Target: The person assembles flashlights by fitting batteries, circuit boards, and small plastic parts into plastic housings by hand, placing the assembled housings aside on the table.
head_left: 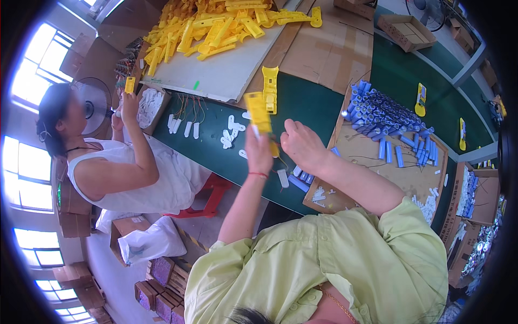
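Observation:
My left hand (pixel 260 155) is closed around a yellow plastic housing (pixel 257 110), held up over the green table. The housing is slightly blurred, and a thin wire runs from below it to a white plastic piece (pixel 283 178). My right hand (pixel 303 144) is just to the right, apart from the housing, its fingers curled in; anything inside them is hidden. Behind my left hand, a second yellow housing (pixel 270 86) lies on the table. Small white plastic parts (pixel 231 135) are scattered to the left of my left hand.
Blue cylindrical cells (pixel 375 110) are heaped on a cardboard sheet (pixel 356 186) at right. A big pile of yellow housings (pixel 216 24) covers a white board at the back. At left, a co-worker (pixel 113 162) holds a yellow piece. White parts with wires (pixel 188 129) lie between us.

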The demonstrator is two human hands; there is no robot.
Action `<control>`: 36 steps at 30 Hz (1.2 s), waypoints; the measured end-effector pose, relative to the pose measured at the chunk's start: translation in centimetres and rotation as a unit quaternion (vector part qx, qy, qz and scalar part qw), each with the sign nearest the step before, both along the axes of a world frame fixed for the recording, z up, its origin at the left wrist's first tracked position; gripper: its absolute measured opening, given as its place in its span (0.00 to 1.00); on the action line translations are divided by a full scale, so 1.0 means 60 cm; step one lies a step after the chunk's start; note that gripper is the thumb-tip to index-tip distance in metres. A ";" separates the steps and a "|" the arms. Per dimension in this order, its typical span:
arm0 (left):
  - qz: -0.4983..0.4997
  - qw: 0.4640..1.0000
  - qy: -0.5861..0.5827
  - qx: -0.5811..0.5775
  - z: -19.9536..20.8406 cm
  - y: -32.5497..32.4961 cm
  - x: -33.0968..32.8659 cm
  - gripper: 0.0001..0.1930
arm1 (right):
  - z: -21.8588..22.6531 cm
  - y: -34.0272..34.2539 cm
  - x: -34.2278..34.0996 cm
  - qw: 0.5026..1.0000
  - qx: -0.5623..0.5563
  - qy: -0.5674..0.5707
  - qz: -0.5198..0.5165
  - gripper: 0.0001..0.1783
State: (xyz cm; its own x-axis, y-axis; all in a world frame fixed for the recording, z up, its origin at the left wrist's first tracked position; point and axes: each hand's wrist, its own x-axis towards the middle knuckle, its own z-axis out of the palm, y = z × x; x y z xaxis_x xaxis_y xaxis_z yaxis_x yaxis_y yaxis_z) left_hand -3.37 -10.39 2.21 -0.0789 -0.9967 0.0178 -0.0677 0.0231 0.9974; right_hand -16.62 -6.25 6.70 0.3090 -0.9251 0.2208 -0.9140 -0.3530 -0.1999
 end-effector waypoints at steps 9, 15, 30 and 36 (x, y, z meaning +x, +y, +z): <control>-0.175 0.962 0.182 0.104 0.064 0.012 0.029 0.18 | -0.023 -0.035 -0.086 0.936 0.066 -0.347 0.008 0.18; -0.248 0.946 0.185 0.097 0.094 0.041 0.020 0.23 | 0.010 0.011 -0.045 0.675 0.327 -0.655 0.092 0.14; -0.314 0.933 0.158 0.076 0.113 0.083 0.013 0.29 | 0.042 0.073 -0.019 0.673 0.213 -0.708 0.007 0.16; -0.299 0.948 0.013 -0.111 0.117 0.103 0.010 0.28 | 0.044 0.089 -0.004 0.731 0.136 -0.668 -0.031 0.17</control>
State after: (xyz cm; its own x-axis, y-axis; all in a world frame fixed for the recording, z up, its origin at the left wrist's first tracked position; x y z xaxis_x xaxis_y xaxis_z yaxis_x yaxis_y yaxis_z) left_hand -2.76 -4.19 9.21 -0.6248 -0.7457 0.2316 0.0481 0.2593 0.9646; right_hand -16.84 -0.89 9.32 -0.0580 -0.9940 0.0928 0.1479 -0.1005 -0.9839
